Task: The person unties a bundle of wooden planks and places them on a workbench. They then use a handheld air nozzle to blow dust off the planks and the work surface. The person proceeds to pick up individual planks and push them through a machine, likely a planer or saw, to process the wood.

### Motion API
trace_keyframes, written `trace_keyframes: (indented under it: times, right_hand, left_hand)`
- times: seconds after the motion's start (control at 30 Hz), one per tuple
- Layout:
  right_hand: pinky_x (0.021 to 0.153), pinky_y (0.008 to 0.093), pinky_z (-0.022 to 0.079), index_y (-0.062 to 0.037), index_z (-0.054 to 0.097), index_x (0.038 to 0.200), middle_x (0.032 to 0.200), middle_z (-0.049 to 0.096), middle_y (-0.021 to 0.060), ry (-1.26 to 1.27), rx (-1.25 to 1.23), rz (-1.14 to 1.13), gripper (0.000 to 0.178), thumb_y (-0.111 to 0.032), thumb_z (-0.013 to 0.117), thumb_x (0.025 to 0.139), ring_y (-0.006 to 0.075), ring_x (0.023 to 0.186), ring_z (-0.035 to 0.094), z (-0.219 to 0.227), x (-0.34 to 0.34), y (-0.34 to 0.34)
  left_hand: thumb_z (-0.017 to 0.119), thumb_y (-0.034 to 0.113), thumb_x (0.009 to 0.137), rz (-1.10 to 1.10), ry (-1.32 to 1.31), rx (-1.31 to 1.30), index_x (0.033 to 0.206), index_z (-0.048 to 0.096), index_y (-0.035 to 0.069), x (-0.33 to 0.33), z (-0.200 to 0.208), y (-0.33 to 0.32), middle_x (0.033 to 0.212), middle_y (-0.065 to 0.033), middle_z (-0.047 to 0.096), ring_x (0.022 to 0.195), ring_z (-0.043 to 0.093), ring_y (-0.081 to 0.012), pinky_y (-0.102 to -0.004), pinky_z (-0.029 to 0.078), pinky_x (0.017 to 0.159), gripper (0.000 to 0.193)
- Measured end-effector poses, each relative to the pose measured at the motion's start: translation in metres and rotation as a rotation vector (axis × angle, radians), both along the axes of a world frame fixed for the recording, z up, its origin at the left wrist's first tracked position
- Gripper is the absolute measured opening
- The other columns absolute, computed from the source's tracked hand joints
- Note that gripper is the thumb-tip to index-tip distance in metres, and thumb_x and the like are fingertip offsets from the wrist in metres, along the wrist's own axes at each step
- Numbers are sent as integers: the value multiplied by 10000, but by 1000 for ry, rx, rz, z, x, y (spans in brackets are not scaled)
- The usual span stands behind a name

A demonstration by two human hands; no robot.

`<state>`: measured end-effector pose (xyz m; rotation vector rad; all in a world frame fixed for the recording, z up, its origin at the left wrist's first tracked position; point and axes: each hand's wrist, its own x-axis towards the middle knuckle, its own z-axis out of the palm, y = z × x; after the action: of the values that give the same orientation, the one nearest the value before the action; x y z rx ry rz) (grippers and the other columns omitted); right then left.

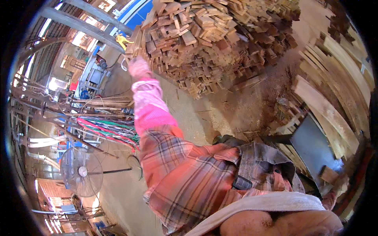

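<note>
While the left arm stretches out over the floor [187,112], a large heap of short wooden pieces [204,51] stands on the floor beyond it, and the left hand [140,69] is close to the heap's left edge. That hand is blurred and small, so I cannot tell whether it is open or closed, or whether it touches the wood.

On the person's other side, a wood block [329,174] lies at the near end of a dark, flat-topped desk [311,135], by the edge closest to the body. The right hand [330,200] shows only in part, just beside that end, and its grip cannot be made out.

Long, pale planks [325,108] lie past the desk's far and right edges, some overlapping one another. Wood dust and scraps are scattered over the floor between the heap and the desk.

The left arm wears a pink patterned sleeve cover [151,104] over an orange plaid shirt [189,169]. Near the left hand hangs a yellow item [123,40], its kind unclear. Toward the floor's left side are red, green and white cords [108,131], and nearer the person a round caged fan [82,173].
</note>
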<state>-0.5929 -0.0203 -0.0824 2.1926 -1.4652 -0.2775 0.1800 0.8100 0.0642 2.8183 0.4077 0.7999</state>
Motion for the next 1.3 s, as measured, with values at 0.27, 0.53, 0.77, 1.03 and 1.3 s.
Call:
trace_keyframes:
  times: [0.27,0.53,0.77,1.03,1.3]
  right_hand:
    - [921,433,522,-100,659,1202,1213,669,131,-609,-72,158,342,-321,512,986,317,1074,653,-12,168,134]
    - [964,414,464,-40,622,1266,1230,644,162,-851,338,395,369,-221,563,950,325,1154,589,32,343,344]
    - [727,472,527,-80,696,893,834,667,134,-568,443,587,156,-189,629,804,355,823,651,99,476,489]
    - [949,446,482,-60,602,1230,1273,608,148,-1205,388,1030,554,-417,719,823,343,1156,580,112,535,539]
    - [1036,388,444,-1,379,1454,1296,574,232,-1726,930,488,934,-498,774,768,334,1211,571,161,503,536]
  left_hand:
    - [538,197,940,39,137,210,1024,755,101,210,-35,295,870,-90,716,816,691,-256,-406,553,706,252]
    - [543,183,947,-517,74,-932,1055,726,72,286,-76,240,715,-49,634,649,620,-185,-337,530,581,240]
    - [564,207,946,-748,2,-940,977,708,55,223,9,210,673,-34,591,590,568,-159,-326,518,544,212]
    - [588,235,944,-1169,162,-1026,887,686,34,29,74,59,624,-17,543,523,507,-128,-314,504,502,230]
    - [621,217,947,-1505,925,-1056,872,595,71,-165,-11,-143,657,-3,538,506,473,-85,-250,371,443,166]
